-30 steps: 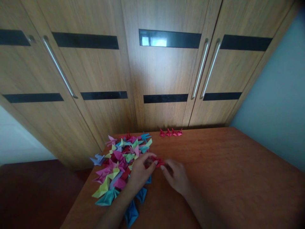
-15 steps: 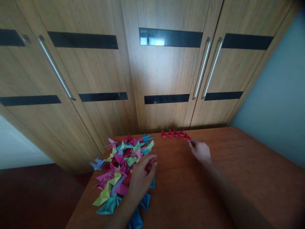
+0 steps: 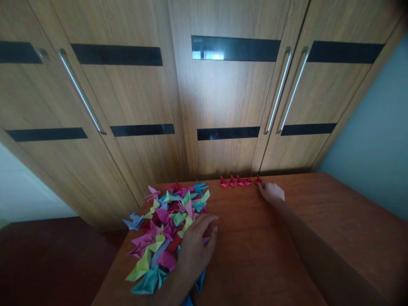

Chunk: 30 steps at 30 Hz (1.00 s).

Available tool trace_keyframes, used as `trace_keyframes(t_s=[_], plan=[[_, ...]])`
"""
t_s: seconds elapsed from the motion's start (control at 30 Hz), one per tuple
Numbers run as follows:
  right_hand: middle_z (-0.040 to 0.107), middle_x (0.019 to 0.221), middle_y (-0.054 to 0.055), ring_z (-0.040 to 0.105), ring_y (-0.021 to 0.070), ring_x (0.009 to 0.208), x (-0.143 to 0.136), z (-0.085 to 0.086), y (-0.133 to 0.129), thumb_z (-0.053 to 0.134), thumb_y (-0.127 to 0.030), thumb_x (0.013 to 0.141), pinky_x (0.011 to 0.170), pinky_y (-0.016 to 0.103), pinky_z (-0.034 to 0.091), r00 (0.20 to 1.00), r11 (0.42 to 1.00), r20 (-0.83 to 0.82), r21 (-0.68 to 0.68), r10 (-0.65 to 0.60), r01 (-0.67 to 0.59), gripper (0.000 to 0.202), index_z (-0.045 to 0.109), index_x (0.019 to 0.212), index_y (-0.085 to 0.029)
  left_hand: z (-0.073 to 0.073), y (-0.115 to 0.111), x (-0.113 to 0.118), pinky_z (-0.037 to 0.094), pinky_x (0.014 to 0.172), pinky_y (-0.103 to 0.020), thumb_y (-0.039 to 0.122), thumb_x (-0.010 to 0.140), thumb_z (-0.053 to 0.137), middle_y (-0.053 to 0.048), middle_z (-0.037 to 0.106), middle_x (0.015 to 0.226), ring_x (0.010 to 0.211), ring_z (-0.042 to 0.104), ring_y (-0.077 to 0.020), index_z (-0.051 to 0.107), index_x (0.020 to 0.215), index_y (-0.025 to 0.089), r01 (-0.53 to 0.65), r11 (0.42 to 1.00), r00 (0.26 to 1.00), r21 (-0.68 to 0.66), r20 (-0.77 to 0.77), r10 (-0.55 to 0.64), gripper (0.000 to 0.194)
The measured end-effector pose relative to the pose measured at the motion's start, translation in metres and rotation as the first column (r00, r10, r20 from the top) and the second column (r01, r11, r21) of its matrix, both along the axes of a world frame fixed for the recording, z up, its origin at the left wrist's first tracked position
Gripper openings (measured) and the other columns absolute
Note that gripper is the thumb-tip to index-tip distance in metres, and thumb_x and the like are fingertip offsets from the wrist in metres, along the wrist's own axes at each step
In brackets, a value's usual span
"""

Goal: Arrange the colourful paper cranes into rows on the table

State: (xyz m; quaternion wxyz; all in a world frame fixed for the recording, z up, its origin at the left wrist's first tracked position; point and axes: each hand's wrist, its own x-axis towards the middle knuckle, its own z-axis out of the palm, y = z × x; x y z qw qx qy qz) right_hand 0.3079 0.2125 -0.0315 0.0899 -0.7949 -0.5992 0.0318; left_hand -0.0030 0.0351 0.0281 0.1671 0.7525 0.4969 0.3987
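Observation:
A red paper crane (image 3: 258, 180) is pinched in the fingertips of my right hand (image 3: 273, 193), at the right end of a row near the table's back edge. To its left stand several more red paper cranes (image 3: 240, 181), with a small gap before the pinched one. My left hand (image 3: 198, 242) is open, its fingers curved and thumb apart, over the right side of a pile of folded paper cranes (image 3: 168, 228). The pile mixes pink, yellow, green, blue and red. My hand and forearm hide part of it.
The brown wooden table (image 3: 248, 246) runs back to a wood wardrobe (image 3: 223, 97) with black strips and metal handles (image 3: 280, 89). A pale blue wall (image 3: 372, 144) rises at the right. Dark floor (image 3: 57, 259) lies off the table's left edge.
My right hand has brought the red crane into the row's right end, slightly apart from the others. My left hand stays over the pile. The view has shifted slightly.

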Motion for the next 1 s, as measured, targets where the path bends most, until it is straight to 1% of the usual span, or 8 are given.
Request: trace_keyframes(t_s=[0.2,0.33,0.5,0.57,0.67,0.8,0.9,1.0], plan=[[0.066,0.098,0.014,0.063,0.0272,0.093,-0.002,0.003,0.005,0.034,-0.05,0.089,0.076,0.037,0.046,1.0,1.0,0.006,-0.011,0.022,-0.022,0.045,0.065,0.101,-0.02,-0.001,0.0,-0.001,0.049,0.085,-0.031,0.016,0.085,0.049,-0.004,0.065,0.102,0.097,0.06,-0.0181,0.061,0.104,0.022,-0.002,1.0,1.0,0.02,-0.02,0.003,0.024],[0.066,0.095,0.014,0.063,0.0268,0.089,-0.008,0.0,-0.004,0.034,-0.053,0.088,0.074,0.036,0.046,1.0,1.0,-0.004,0.013,0.002,-0.002,0.047,0.065,0.097,-0.02,-0.003,0.002,-0.002,0.049,0.086,-0.032,0.017,0.085,0.049,-0.005,0.065,0.102,0.097,0.06,-0.0185,0.061,0.105,0.022,-0.001,1.0,1.0,0.029,-0.008,0.001,0.023],[0.067,0.09,0.011,0.064,0.0262,0.085,-0.026,-0.007,-0.017,0.033,-0.051,0.089,0.071,0.035,0.045,1.0,0.997,-0.009,0.08,-0.015,0.016,0.044,0.063,0.097,-0.02,-0.004,0.004,-0.003,0.049,0.085,-0.031,0.017,0.085,0.049,-0.005,0.065,0.101,0.096,0.061,-0.018,0.061,0.104,0.022,0.0,0.999,1.0,0.04,0.001,0.0,0.023],[0.067,0.089,0.01,0.064,0.025,0.083,-0.034,-0.007,-0.017,0.035,-0.049,0.089,0.07,0.032,0.045,0.999,0.992,-0.023,0.125,0.028,-0.025,0.04,0.061,0.101,-0.021,-0.003,0.004,-0.004,0.049,0.085,-0.031,0.016,0.085,0.049,-0.005,0.065,0.102,0.096,0.061,-0.0178,0.061,0.104,0.022,0.004,0.999,1.0,0.044,0.005,-0.004,0.023],[0.068,0.091,0.007,0.064,0.0224,0.083,-0.043,-0.006,-0.012,0.04,-0.044,0.089,0.069,0.028,0.044,0.991,0.98,-0.05,0.163,0.126,-0.117,0.035,0.056,0.113,-0.023,-0.003,0.003,-0.004,0.049,0.087,-0.031,0.016,0.084,0.049,-0.005,0.065,0.103,0.097,0.061,-0.0179,0.061,0.104,0.022,0.002,0.999,1.0,0.045,0.009,-0.002,0.024],[0.068,0.096,0.004,0.064,0.0203,0.088,-0.047,-0.004,-0.003,0.041,-0.037,0.089,0.071,0.027,0.044,0.98,0.967,-0.056,0.181,0.193,-0.18,0.039,0.048,0.126,-0.027,-0.003,0.002,-0.003,0.05,0.085,-0.031,0.016,0.084,0.049,-0.004,0.066,0.103,0.097,0.061,-0.0182,0.062,0.104,0.023,-0.003,0.999,1.0,0.034,-0.011,0.003,0.024],[0.069,0.098,0.003,0.064,0.0203,0.088,-0.046,-0.003,0.0,0.042,-0.034,0.088,0.071,0.027,0.044,0.973,0.96,-0.051,0.184,0.224,-0.211,0.039,0.048,0.126,-0.029,-0.004,0.002,-0.003,0.05,0.085,-0.031,0.016,0.084,0.049,-0.004,0.066,0.103,0.097,0.061,-0.0183,0.062,0.104,0.023,-0.001,0.999,1.0,0.036,-0.026,0.002,0.024],[0.069,0.1,0.003,0.064,0.0213,0.088,-0.044,-0.003,0.002,0.043,-0.035,0.088,0.07,0.028,0.045,0.971,0.956,-0.044,0.189,0.237,-0.225,0.038,0.05,0.125,-0.03,-0.002,0.002,-0.003,0.049,0.086,-0.031,0.016,0.084,0.049,-0.005,0.066,0.103,0.097,0.061,-0.0183,0.062,0.103,0.022,-0.004,0.999,1.0,0.032,-0.028,0.004,0.024]])
